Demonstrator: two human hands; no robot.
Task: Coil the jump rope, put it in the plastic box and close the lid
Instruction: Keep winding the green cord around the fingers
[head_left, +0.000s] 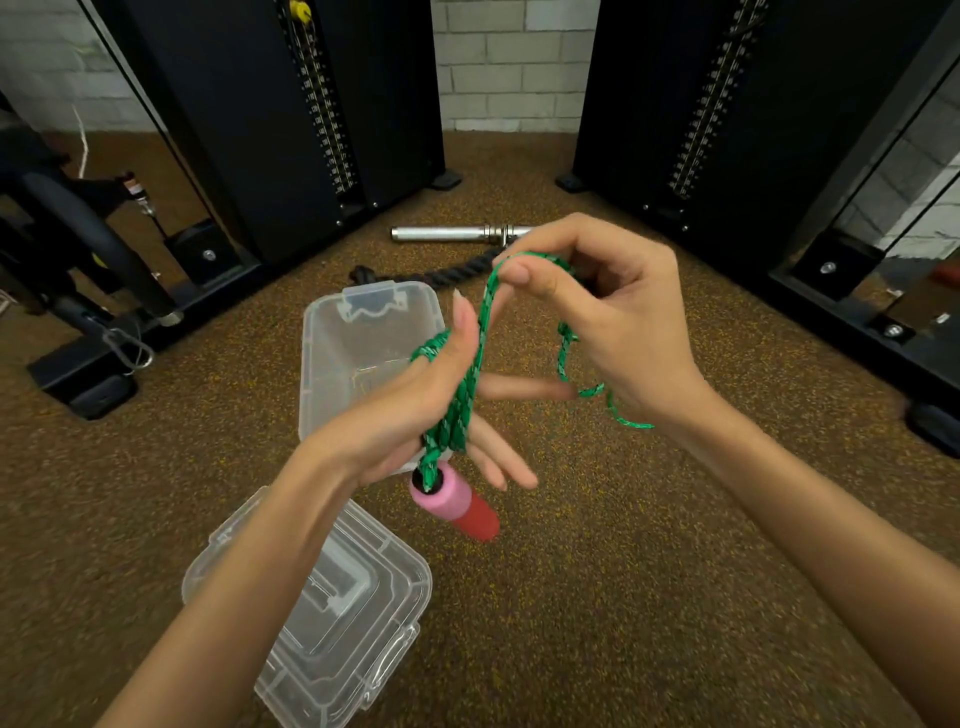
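Note:
A green braided jump rope (470, 384) is wound in several turns across my left hand (447, 415), whose fingers are spread and straight. Its pink and red handle (454, 501) hangs just below that palm. My right hand (602, 306) pinches a loop of the rope between thumb and fingers, raised above and to the right of the left hand; a loose length trails down past the right wrist. The clear plastic box (332, 364) stands open on the floor behind my left hand. Its clear lid (358, 618) lies separately on the floor under my left forearm.
Brown speckled rubber floor all around. A steel bar (447, 233) and a thick black rope (441, 273) lie beyond the box. Black weight-stack machines (311, 130) stand at the left and right, with a white brick wall behind.

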